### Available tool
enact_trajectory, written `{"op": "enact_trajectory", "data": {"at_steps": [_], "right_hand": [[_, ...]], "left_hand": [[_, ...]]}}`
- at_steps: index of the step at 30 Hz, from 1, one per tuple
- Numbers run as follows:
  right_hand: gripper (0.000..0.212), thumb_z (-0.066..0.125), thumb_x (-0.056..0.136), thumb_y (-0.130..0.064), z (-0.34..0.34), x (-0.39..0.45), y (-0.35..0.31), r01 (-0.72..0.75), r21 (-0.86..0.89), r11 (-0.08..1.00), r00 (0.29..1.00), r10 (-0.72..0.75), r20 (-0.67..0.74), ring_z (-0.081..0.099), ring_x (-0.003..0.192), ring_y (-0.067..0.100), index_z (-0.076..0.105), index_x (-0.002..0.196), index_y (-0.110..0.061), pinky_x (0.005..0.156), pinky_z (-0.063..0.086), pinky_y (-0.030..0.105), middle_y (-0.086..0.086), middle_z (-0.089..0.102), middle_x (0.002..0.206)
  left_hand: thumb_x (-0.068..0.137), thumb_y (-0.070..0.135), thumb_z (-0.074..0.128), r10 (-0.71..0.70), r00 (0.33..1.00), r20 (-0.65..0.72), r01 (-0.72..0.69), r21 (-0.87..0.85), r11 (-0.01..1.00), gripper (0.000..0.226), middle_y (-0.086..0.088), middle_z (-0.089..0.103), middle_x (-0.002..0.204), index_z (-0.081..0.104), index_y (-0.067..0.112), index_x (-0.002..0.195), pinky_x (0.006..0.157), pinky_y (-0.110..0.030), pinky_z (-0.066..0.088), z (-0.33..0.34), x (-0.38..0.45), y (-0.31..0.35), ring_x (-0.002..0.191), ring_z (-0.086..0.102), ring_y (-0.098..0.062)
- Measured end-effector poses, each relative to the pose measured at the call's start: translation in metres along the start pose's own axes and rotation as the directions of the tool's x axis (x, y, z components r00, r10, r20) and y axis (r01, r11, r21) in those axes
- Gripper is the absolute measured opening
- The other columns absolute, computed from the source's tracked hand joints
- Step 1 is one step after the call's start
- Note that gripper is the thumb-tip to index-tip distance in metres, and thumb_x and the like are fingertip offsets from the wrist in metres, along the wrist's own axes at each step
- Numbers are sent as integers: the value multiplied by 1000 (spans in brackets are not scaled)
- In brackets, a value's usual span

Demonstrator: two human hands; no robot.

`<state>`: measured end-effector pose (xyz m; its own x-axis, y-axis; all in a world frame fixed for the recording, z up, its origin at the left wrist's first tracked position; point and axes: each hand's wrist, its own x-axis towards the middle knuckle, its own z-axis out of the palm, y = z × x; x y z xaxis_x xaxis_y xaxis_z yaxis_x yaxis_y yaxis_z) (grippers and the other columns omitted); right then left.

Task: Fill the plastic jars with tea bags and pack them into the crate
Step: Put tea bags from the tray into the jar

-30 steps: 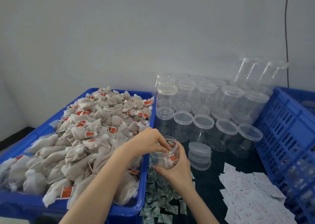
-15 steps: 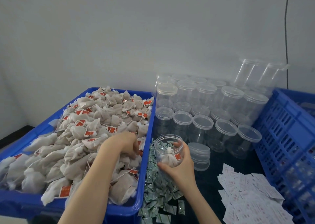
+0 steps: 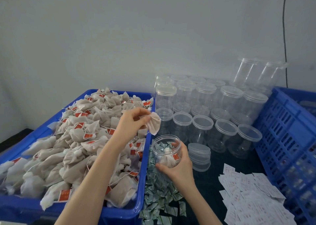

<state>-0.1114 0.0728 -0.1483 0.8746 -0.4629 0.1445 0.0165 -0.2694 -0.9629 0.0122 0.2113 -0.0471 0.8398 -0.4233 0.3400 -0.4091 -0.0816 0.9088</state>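
Left fingers (image 3: pixel 145 116) pinching tea bag (image 3: pixel 153 124), right fingers (image 3: pixel 176 145) gripping open jar (image 3: pixel 166 150), red tags unreadable.

A small packing workroom, this. A blue bin (image 3: pixel 145 156) heaped with tea bags (image 3: pixel 77 139), rows of empty jars (image 3: pixel 201 105), a crate (image 3: pixel 287 132). Plain wall (image 3: pixel 136 36) behind the dark tabletop (image 3: pixel 213 178).

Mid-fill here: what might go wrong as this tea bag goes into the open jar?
1. The left hand pinches the tea bag above and just left of the open jar, near the blue bin's rim; released early, it may miss the mouth and land on the green sachets.
2. The right hand holds the jar tilted, so the bags already inside might slide out.
3. The stacked lids sit beside that hand; a nudge may topple them.
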Motion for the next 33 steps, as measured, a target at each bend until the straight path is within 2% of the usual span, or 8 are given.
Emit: {"op": "enact_trajectory", "data": {"at_steps": [9,14,17,19,23,27,30,33], "right_hand": [[104,84,47,-46,4,1,-1,7,-6,1000,1000,-7,16,50,126,11,40,140,-31,108,43,44,-9,53,136],[99,84,46,-44,3,2,0,25,1,1000,1000,-25,0,56,117,4,42,135,-38,97,50,27,-15,57,127],[98,86,48,-39,3,2,3,34,-14,999,999,-34,11,59,114,5,42,136,-37,93,55,31,-15,57,126],[101,87,48,-38,3,2,4,36,-23,999,999,-35,15,59,115,5,40,138,-35,93,55,35,-13,57,129],[97,87,47,-37,2,3,6,53,-9,999,998,-53,-16,60,110,2,43,133,-37,91,56,32,-13,59,124],[89,86,49,-41,1,2,6,99,-57,993,995,-100,-25,63,107,2,44,128,-44,87,57,29,-20,61,119],[91,85,49,-40,-3,3,7,140,-132,981,990,-140,14,61,111,2,43,130,-45,90,56,33,-20,59,121],[97,86,46,-44,-10,4,10,164,-164,973,986,-161,29,59,113,3,41,133,-44,92,54,33,-20,58,123]], "left_hand": [[89,4,60,48,984,174,-25,-129,991,17,10,70,80,65,20,90,68,-18,54,17,-5,5,78,68,-6],[88,16,65,-9,940,341,-60,191,980,17,18,69,79,65,33,85,66,-15,52,19,-5,-2,75,66,-2],[85,23,67,-15,915,403,-166,410,897,16,22,66,83,64,38,86,73,-15,52,27,-7,-10,81,64,-2],[84,23,69,-7,915,402,-191,451,872,18,25,65,85,63,40,87,78,-13,50,30,-8,-11,87,62,2],[81,20,73,100,931,351,-259,443,858,18,24,64,76,67,37,80,70,-5,45,30,-7,-8,82,60,8],[82,24,68,-25,879,476,-343,668,661,14,20,71,82,75,35,84,70,-18,50,35,-11,-5,77,62,1],[84,18,57,-122,795,594,-471,731,493,25,12,68,78,74,34,92,52,-18,37,46,-11,-1,68,54,-6],[87,12,51,-174,737,654,-531,718,450,30,11,53,68,73,29,96,54,-21,35,55,-9,2,67,49,-11]]}}
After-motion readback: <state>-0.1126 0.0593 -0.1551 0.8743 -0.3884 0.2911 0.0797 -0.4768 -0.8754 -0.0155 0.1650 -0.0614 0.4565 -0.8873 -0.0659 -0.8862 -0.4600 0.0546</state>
